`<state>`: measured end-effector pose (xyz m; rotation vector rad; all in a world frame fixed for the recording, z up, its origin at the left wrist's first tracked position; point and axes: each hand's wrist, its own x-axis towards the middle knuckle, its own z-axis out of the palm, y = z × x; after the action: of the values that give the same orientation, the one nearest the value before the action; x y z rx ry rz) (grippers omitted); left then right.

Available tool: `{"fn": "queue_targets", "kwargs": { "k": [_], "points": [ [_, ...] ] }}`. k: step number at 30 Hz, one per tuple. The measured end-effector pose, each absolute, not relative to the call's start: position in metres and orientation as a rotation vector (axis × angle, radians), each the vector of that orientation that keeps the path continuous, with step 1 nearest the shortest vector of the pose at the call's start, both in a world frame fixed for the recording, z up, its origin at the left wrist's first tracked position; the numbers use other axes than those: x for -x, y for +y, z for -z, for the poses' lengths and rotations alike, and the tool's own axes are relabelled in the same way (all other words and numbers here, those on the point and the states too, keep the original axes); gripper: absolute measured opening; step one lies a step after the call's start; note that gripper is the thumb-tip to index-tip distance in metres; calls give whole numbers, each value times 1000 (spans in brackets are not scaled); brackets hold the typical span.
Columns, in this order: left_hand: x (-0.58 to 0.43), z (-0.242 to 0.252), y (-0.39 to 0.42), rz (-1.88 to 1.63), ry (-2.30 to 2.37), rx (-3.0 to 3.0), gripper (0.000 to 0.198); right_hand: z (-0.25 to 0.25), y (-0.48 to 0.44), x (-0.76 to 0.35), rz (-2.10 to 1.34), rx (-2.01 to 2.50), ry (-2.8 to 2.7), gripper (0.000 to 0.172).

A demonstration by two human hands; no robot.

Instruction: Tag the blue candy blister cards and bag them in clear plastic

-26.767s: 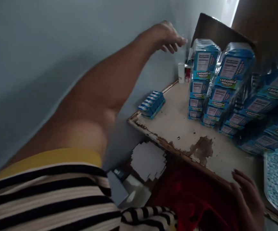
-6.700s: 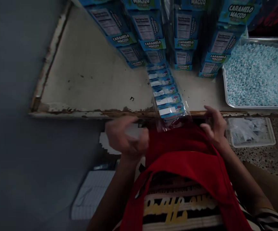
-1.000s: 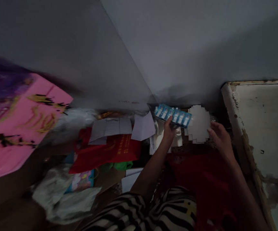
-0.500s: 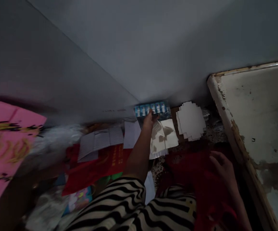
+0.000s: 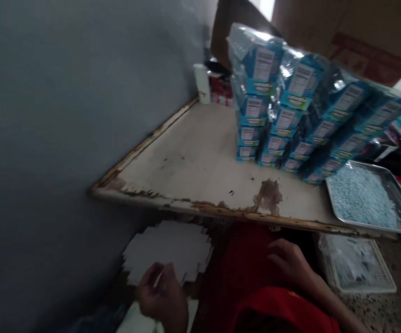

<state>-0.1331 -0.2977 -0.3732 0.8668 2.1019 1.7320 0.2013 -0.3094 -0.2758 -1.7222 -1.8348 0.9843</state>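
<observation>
My left hand (image 5: 164, 296) is at the bottom, over a stack of white jagged-edged cardboard sheets (image 5: 169, 247) below the table. Its thumb and fingers are bent towards each other with a gap between them, and I see nothing held. My right hand (image 5: 287, 259) hangs by the red cloth (image 5: 242, 263) over my lap, fingers loosely bent and holding nothing. Clear-wrapped packs of blue boxes (image 5: 287, 111) stand stacked in columns on the worn white table (image 5: 193, 157).
A metal tray of pale blue pellets (image 5: 363, 196) rests at the table's right front. Below it, a white plastic basket (image 5: 384, 277) holds clear bags. The table's chipped front edge (image 5: 221, 210) runs ahead of my hands. A grey wall (image 5: 65, 115) rises on the left.
My view has swung right, from the floor corner to the table. My left hand is off the pack of small blue boxes it was touching. My right hand stays by the red cloth.
</observation>
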Motion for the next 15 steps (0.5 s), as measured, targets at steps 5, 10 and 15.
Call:
{"fn": "queue_targets", "kwargs": {
  "k": [5,10,15],
  "points": [
    [105,330,-200,-1693,1784,-2084,22,260,-333,-239,-789,1778,-1777,19],
    [82,294,-91,-922,1831,-2237,78,229,-319,-267,-600,1741,-1623,19],
    [63,325,-46,-662,1825,-2207,107,227,-282,-271,-1038,1457,-1329,40]
  ]
}}
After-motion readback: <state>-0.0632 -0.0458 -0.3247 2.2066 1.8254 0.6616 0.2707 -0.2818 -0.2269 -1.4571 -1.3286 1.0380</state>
